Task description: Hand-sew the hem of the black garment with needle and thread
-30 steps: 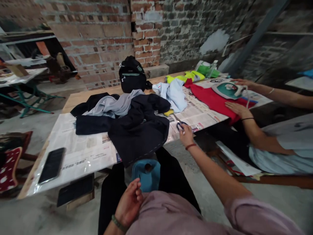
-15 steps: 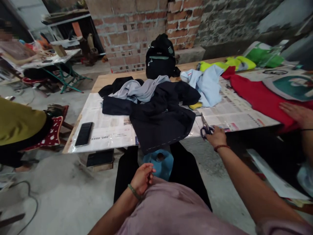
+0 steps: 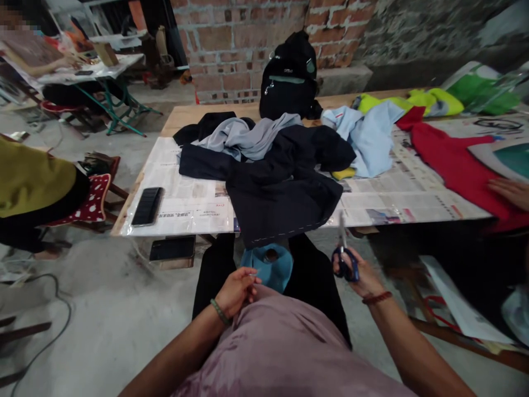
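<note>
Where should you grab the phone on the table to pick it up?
Pinch the phone by its two long edges, coming from above. It lies flat on the newspaper near the table's front edge, with bare paper on both sides for fingers.

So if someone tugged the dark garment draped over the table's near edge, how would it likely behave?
Probably floppy: the dark garment lies in soft folds and droops over the table edge. It would likely slide easily, since glossy plastic over newspaper lies beneath, and could drag the grey cloth along.
</note>
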Motion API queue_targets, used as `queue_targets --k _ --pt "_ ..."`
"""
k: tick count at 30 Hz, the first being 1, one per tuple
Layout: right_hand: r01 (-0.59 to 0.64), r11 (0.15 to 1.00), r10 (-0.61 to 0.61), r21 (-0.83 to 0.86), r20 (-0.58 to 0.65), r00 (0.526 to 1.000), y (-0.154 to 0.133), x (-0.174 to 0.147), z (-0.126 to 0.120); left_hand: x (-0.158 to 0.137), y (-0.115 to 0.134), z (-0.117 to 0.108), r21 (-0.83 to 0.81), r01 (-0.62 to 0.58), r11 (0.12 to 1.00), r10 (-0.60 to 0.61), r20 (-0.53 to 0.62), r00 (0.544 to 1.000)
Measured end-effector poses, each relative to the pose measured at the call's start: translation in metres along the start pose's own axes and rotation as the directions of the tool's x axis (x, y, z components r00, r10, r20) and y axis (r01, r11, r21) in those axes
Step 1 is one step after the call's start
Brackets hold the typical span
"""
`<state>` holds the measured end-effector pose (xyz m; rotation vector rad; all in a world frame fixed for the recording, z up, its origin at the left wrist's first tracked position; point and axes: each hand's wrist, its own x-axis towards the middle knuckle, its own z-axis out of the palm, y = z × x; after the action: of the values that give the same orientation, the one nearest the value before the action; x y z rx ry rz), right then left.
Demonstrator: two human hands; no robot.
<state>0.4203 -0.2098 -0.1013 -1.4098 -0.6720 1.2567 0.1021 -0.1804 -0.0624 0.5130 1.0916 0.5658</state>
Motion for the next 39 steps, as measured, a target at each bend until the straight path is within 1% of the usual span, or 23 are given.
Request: queue_targets --k 1,2,4,5,7,9,11,13,16,18,20,22,24,26,28,31,33,35,36,38,39 --pt "-0.04 0.998 0.045 -0.044 0.112 0.993 0.001 -0.01 0.007 -0.001 0.0 0.0 0.003 -0.002 1.0 0.002 0.001 1.0" --pt "-0.074 0.991 0.096 -0.109 0.216 0.972 0.001 -0.018 0.014 -0.002 0.001 0.001 0.006 -0.001 1.0 0.001 0.002 1.0" --pt "-0.107 0.956 0.208 -0.272 0.379 0.902 -0.001 -0.028 0.028 -0.004 0.002 0.001 0.002 0.0 1.0 0.0 0.006 1.0" --pt "-0.097 0.933 0.25 -0.347 0.431 0.867 -0.003 -0.031 0.034 -0.006 0.002 0.001 -0.005 -0.002 1.0 0.002 0.007 1.0" --pt "-0.008 0.886 0.273 -0.463 0.509 0.816 -0.007 -0.032 0.047 -0.009 0.002 0.0 -0.028 -0.016 0.999 0.016 -0.004 1.0" --pt "0.155 0.823 0.241 -0.546 0.584 0.776 -0.011 -0.031 0.057 -0.013 0.001 -0.001 -0.044 -0.035 0.998 0.034 -0.025 0.999" --pt "0.311 0.735 0.237 -0.602 0.658 0.715 -0.016 -0.028 0.066 -0.018 0.0 -0.003 -0.047 -0.058 0.997 0.056 -0.047 0.997" --pt "0.4 0.656 0.298 -0.64 0.707 0.642 -0.021 -0.024 0.072 -0.022 -0.002 -0.004 -0.038 -0.087 0.995 0.085 -0.067 0.994" --pt "0.476 0.59 0.399 -0.652 0.748 0.53 -0.028 -0.021 0.078 -0.026 -0.005 -0.004 -0.013 -0.132 0.991 0.13 -0.104 0.986" --pt "0.505 0.585 0.435 -0.635 0.771 0.465 -0.031 -0.019 0.082 -0.027 -0.007 -0.004 0.004 -0.151 0.989 0.15 -0.124 0.981" --pt "0.507 0.61 0.452 -0.609 0.793 0.409 -0.033 -0.017 0.088 -0.027 -0.007 -0.004 0.017 -0.159 0.987 0.16 -0.133 0.978" --pt "0.465 0.661 0.463 -0.589 0.808 0.365 -0.034 -0.016 0.096 -0.028 -0.008 -0.003 0.024 -0.162 0.986 0.164 -0.135 0.977" --pt "0.378 0.722 0.479 -0.58 0.812 0.334 -0.033 -0.016 0.106 -0.028 -0.008 -0.004 0.025 -0.168 0.985 0.17 -0.128 0.977" --pt "0.282 0.766 0.493 -0.577 0.81 0.318 -0.031 -0.016 0.117 -0.028 -0.009 -0.004 0.025 -0.178 0.984 0.18 -0.117 0.977" --pt "0.206 0.796 0.492 -0.568 0.807 0.326 -0.026 -0.017 0.125 -0.027 -0.009 -0.005 0.027 -0.183 0.983 0.185 -0.108 0.977" --pt "0.124 0.824 0.475 -0.553 0.793 0.382 -0.016 -0.018 0.132 -0.027 -0.009 -0.006 0.026 -0.173 0.984 0.175 -0.089 0.98" --pt "0.104 0.82 0.477 -0.563 0.772 0.42 -0.009 -0.019 0.134 -0.026 -0.009 -0.007 0.037 -0.171 0.985 0.173 -0.067 0.983" --pt "0.136 0.801 0.476 -0.583 0.758 0.447 -0.005 -0.018 0.133 -0.025 -0.008 -0.008 0.049 -0.178 0.983 0.18 -0.04 0.983" --pt "0.184 0.786 0.46 -0.591 0.757 0.464 -0.004 -0.017 0.132 -0.025 -0.008 -0.008 0.048 -0.18 0.983 0.181 -0.029 0.983" --pt "0.343 0.721 0.402 -0.602 0.766 0.501 -0.004 -0.014 0.127 -0.026 -0.007 -0.009 0.03 -0.177 0.984 0.178 -0.02 0.984" --pt "0.434 0.66 0.368 -0.613 0.768 0.525 -0.005 -0.013 0.122 -0.026 -0.006 -0.009 0.014 -0.175 0.984 0.176 -0.025 0.984"
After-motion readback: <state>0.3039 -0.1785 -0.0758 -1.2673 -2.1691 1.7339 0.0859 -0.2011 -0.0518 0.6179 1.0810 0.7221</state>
